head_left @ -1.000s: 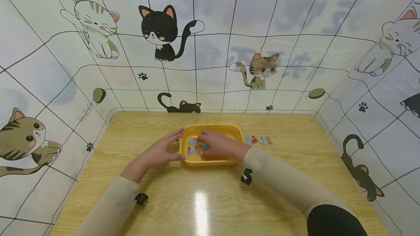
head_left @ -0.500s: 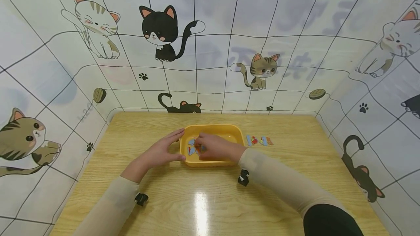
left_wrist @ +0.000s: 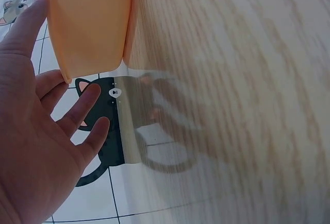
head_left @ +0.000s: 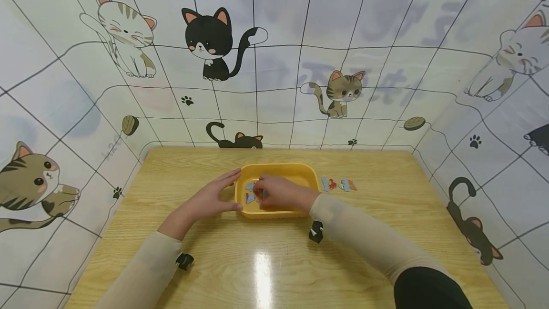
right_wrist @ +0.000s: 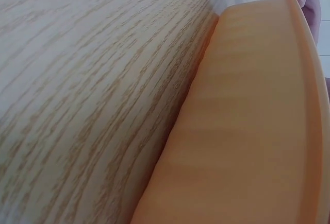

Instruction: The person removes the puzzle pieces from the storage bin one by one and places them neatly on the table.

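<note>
A yellow plastic tray point(head_left: 302, 171) stands on the wooden table, with small blue puzzle pieces point(head_left: 249, 198) in its left end. My left hand point(head_left: 210, 198) spans that end, its fingers extended and thumb and fingertips touching the rim. The left wrist view shows the same hand point(left_wrist: 41, 126) against the orange-looking tray wall point(left_wrist: 93, 23), the other fingers spread loosely. Over the tray, my right hand point(head_left: 283, 192) reaches down with curled fingers and pinches a puzzle piece point(head_left: 263, 195) with some orange on it, mostly hidden by the hand. The right wrist view shows only the tray's outer wall point(right_wrist: 242, 110).
Right of the tray, several puzzle pieces point(head_left: 339, 184) lie in a short row on the table point(head_left: 214, 261). A white sheet point(head_left: 283, 61) with cartoon cats and grid lines hangs behind the table and along both sides.
My right hand has shifted slightly left and closed its fingers over the pieces in the tray. The left hand has stayed in place at the rim.
</note>
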Action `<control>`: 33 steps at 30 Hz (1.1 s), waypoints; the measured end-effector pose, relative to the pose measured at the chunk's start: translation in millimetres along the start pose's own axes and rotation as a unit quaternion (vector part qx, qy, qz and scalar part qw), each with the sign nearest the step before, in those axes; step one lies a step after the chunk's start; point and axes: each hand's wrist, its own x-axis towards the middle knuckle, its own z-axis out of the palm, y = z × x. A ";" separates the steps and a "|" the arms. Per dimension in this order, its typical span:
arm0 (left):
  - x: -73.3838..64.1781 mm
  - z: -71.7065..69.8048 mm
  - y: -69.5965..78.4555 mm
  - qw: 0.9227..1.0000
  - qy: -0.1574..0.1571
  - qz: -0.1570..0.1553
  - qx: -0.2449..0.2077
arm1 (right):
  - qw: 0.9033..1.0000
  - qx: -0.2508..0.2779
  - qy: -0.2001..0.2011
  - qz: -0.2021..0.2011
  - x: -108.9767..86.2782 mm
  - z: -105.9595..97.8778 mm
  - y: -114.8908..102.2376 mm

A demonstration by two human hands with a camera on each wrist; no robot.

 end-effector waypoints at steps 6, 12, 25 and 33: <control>-0.2 -0.5 -1.3 1.000 -0.001 0.001 0.003 | 1.000 0.006 -0.002 0.006 1.1 -0.9 -0.7; 0.0 -0.6 -1.7 1.000 -0.002 -0.002 0.001 | 1.000 0.013 0.002 0.007 0.7 -0.8 -0.4; 0.6 1.2 -4.5 1.000 0.001 0.000 0.006 | 0.999 -0.025 0.022 -0.010 -4.1 0.3 -1.5; 0.8 0.4 -3.3 1.000 -0.002 -0.006 0.003 | 0.999 -0.013 0.051 0.004 -11.4 -4.8 3.6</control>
